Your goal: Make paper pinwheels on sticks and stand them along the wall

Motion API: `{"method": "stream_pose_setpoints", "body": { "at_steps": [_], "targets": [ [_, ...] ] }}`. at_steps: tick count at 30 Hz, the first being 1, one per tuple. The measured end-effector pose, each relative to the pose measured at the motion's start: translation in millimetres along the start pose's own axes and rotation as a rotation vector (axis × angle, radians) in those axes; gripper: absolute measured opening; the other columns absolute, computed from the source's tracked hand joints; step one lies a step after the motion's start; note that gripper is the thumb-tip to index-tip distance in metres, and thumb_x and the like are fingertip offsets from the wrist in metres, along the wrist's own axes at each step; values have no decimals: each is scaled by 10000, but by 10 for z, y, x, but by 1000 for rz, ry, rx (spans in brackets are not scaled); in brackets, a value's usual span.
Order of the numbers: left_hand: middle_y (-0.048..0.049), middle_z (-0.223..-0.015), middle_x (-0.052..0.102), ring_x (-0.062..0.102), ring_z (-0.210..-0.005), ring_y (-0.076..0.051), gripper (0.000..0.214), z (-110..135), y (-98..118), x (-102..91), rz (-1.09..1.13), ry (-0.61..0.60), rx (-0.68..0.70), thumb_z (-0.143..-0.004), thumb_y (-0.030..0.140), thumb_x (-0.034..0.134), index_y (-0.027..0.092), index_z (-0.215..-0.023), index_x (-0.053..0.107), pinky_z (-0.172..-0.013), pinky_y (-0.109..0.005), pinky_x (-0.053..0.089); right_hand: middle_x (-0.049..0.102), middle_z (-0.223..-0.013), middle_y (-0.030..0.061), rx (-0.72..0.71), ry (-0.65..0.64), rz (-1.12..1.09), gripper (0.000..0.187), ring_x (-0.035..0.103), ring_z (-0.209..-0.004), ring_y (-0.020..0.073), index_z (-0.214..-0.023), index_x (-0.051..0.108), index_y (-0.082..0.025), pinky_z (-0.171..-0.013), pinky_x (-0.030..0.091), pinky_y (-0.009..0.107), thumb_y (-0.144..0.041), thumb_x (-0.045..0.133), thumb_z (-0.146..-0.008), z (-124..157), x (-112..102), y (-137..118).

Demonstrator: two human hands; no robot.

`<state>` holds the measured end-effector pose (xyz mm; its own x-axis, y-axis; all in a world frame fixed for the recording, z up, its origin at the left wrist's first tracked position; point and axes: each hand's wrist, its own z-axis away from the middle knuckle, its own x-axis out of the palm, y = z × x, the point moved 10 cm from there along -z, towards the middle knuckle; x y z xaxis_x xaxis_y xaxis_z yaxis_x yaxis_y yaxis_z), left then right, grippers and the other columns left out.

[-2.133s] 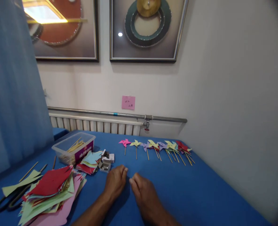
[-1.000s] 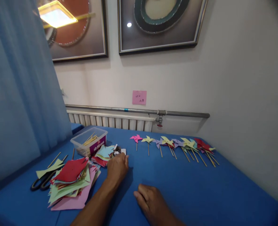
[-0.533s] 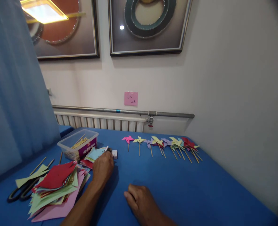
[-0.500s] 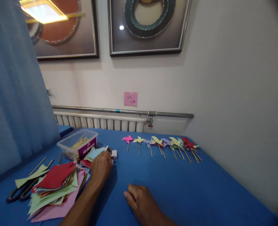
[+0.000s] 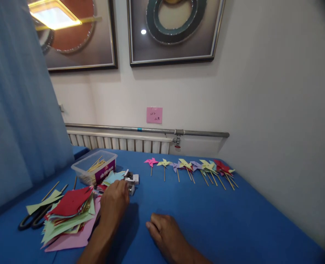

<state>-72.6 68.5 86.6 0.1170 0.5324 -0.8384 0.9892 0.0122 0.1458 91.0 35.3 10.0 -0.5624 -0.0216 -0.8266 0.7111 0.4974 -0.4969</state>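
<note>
Worktop [image 5: 220, 220]: blue, carries tub [image 5: 105, 172]
Pinwheels [image 5: 184, 163]: assembled, right of tub
Paper stack [image 5: 71, 202]: unassembled, nearer than tub
Left hand [image 5: 114, 200], right hand [image 5: 165, 231]: grip curled, contents unclear

Passage runs between pinwheels [image 5: 184, 164] and boxes [image 5: 135, 179]; the paper stack [image 5: 71, 204] blocks left.

Along the far edge of the blue table [image 5: 233, 223], a white ribbed radiator [image 5: 118, 142] is set against the pale wall [image 5: 272, 95]. Above it a grey metal pipe [image 5: 115, 128] is run, ringed with blue tape [image 5: 139, 129], and a red-handled valve [image 5: 177, 140] is fitted below. Higher up, a pink handwritten note [image 5: 154, 115], a left framed picture [image 5: 74, 46] and a right framed picture [image 5: 176, 33] are mounted. The table's left edge is partly screened by a blue curtain [image 5: 22, 110].
</note>
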Motion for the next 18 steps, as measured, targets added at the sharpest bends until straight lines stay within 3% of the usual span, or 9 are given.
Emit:
{"method": "stream_pose_setpoints", "body": {
  "at_steps": [2, 4, 7, 9, 12, 14, 16, 18],
  "targets": [
    [-90, -918, 707, 636, -851, -223, 388, 166, -70, -75, -27, 19, 23, -1001, 279, 340, 205, -905, 709, -789, -319, 406, 589, -632, -18, -8, -4, -16, 337, 493, -569, 113, -654, 471, -202, -567, 262, 263, -300, 477, -976, -3, 11, 5],
    [-92, -934, 717, 631, -858, -239, 370, 292, -278, -192, -80, 62, 23, -989, 298, 370, 212, -902, 720, -806, -336, 417, 585, -629, -22, -16, -5, -28, 339, 487, -560, 111, -655, 477, -203, -566, 260, 266, -307, 478, -977, -5, 22, 12],
    [-107, -1150, 701, 616, -1023, -280, 325, 401, -808, -504, -187, 206, -103, -962, 349, 427, 211, -1066, 703, -903, -380, 418, 584, -632, -25, -34, 4, -24, 335, 467, -553, 110, -657, 483, -204, -570, 258, 273, -307, 483, -976, -6, 27, 9],
    [-129, -1265, 656, 576, -1137, -324, 366, 407, -1087, -580, -273, 171, -153, -933, 413, 467, 206, -1162, 664, -935, -430, 411, 581, -631, -25, -43, 6, -24, 335, 462, -553, 110, -650, 485, -204, -570, 256, 277, -301, 491, -970, -8, 29, 0],
    [-138, -1209, 680, 587, -1125, -340, 338, 400, -1301, -426, -340, -55, -161, -922, 423, 470, 201, -1038, 697, -885, -457, 426, 569, -616, -26, -30, 10, -33, 341, 456, -548, 111, -637, 475, -203, -563, 251, 280, -299, 497, -964, -10, 17, -2],
    [-114, -1107, 715, 606, -1082, -323, 270, 439, -1351, -292, -369, -170, -164, -924, 337, 471, 216, -924, 712, -858, -441, 426, 566, -616, -25, -23, 10, -40, 348, 461, -549, 111, -638, 466, -204, -562, 253, 279, -304, 480, -971, -8, 2, -10],
    [-89, -1048, 732, 611, -1061, -312, 235, 486, -1384, -233, -389, -189, -187, -903, 246, 482, 232, -886, 716, -853, -425, 421, 566, -619, -24, -17, 2, -42, 354, 471, -551, 110, -638, 448, -205, -564, 260, 276, -306, 468, -976, -6, -9, -20],
    [-94, -1002, 740, 623, -1024, -312, 240, 524, -1424, -256, -303, -126, -228, -890, 233, 482, 224, -858, 720, -854, -418, 424, 574, -627, -23, -10, -9, -38, 358, 483, -559, 112, -638, 432, -206, -570, 269, 273, -307, 464, -980, -5, -15, -23]
  ]
}}
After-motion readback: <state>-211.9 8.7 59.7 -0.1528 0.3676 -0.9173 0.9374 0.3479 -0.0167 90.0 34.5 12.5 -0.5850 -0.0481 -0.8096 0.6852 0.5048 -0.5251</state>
